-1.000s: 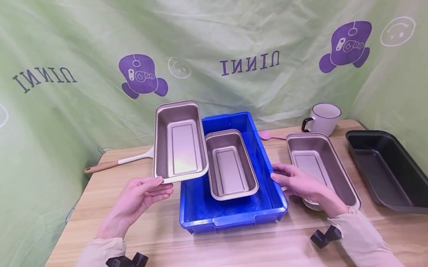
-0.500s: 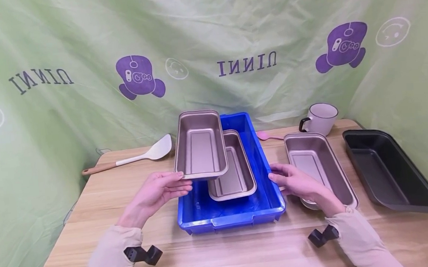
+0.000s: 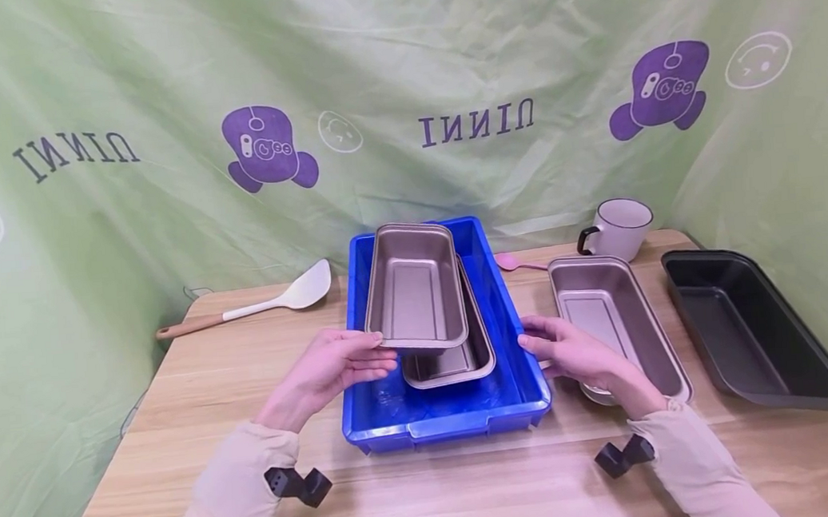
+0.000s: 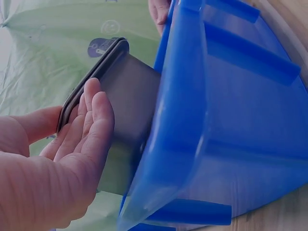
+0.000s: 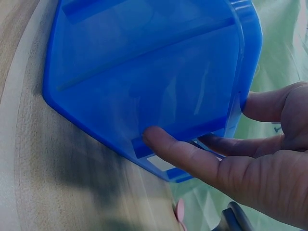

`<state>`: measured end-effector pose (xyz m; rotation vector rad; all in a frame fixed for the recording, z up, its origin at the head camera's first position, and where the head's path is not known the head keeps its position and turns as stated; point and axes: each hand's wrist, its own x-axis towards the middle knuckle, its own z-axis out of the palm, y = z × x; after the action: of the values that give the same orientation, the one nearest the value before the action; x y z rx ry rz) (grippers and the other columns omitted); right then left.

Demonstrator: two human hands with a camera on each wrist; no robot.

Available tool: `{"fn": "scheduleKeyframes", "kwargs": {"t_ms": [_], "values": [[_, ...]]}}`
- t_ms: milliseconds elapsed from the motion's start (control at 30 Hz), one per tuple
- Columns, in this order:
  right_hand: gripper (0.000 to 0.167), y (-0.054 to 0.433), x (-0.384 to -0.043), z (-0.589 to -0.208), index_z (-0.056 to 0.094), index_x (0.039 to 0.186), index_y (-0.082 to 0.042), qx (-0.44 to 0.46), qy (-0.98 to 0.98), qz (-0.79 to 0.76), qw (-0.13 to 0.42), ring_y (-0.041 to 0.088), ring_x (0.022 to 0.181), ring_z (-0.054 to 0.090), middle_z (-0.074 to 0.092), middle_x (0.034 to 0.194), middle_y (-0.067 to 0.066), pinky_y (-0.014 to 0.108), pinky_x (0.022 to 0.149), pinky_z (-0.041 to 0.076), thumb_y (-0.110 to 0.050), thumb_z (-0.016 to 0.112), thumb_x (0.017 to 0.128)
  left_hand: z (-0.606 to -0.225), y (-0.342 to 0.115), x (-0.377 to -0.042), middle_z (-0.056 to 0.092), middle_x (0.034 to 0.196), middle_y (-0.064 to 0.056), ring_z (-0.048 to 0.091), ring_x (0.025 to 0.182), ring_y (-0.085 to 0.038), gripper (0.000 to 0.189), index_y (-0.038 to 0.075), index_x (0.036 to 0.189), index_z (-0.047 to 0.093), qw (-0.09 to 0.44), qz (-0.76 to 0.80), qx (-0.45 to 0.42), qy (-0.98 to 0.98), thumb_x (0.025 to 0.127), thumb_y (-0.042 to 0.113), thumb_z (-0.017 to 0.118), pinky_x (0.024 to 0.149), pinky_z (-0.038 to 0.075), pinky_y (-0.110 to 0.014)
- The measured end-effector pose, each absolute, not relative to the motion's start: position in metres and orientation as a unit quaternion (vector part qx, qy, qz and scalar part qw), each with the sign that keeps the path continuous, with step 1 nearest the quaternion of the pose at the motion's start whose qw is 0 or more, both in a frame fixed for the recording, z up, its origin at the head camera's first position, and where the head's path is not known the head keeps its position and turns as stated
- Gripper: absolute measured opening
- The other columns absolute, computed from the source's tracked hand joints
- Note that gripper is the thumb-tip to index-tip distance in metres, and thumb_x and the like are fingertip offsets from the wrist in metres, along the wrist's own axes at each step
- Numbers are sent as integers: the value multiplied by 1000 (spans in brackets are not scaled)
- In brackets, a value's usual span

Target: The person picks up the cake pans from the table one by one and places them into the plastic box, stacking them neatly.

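Observation:
My left hand (image 3: pixel 338 368) pinches the near left corner of a bronze loaf pan (image 3: pixel 416 294), thumb on the rim and fingers beneath it. That pan hangs tilted over the blue bin (image 3: pixel 447 428), overlapping a second loaf pan (image 3: pixel 457 363) that lies inside. In the left wrist view, the held pan's outer wall (image 4: pixel 130 91) shows beside the bin's side. My right hand (image 3: pixel 572 351) grips the bin's right side. Seen from the right wrist, its thumb (image 5: pixel 264 106) is at the rim and its fingers lie along the outer wall (image 5: pixel 183 86).
Right of the bin stand another bronze loaf pan (image 3: pixel 609 317) and a larger black pan (image 3: pixel 758 338). Behind them is a white mug (image 3: pixel 624 228) beside a pink spoon (image 3: pixel 518 262). A white spatula (image 3: pixel 304 288) with a wooden handle lies at the left. A green curtain (image 3: pixel 372 69) encloses the table.
My left hand has carried the loaf pan rightward and lower, from the bin's left side to over the pan inside. The spatula's head has come into sight. My right hand stays at the bin.

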<state>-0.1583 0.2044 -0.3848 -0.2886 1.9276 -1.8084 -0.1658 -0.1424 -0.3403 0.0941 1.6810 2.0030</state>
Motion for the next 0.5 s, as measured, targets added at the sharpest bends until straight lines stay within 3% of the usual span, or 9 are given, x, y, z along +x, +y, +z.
{"fn": "scheduleKeyframes", "kwargs": {"t_ms": [267,500], "values": [[58,205,-158,-384,14,143,17,-105,705,-659,241,40,114,55,36,136,40,49,89,51,-12,43,101,-348,-134,-168,72,86,-14,70,75,-19,15,-3,98,65,271,722,38,635,96,5,53,74,57,-31],[58,205,-158,-385,15,143,17,-106,704,-659,241,41,115,54,37,135,40,49,89,51,-12,44,101,-347,-124,-171,72,84,-18,71,72,-18,28,-17,107,61,271,659,58,699,94,7,57,71,58,-31]]}}
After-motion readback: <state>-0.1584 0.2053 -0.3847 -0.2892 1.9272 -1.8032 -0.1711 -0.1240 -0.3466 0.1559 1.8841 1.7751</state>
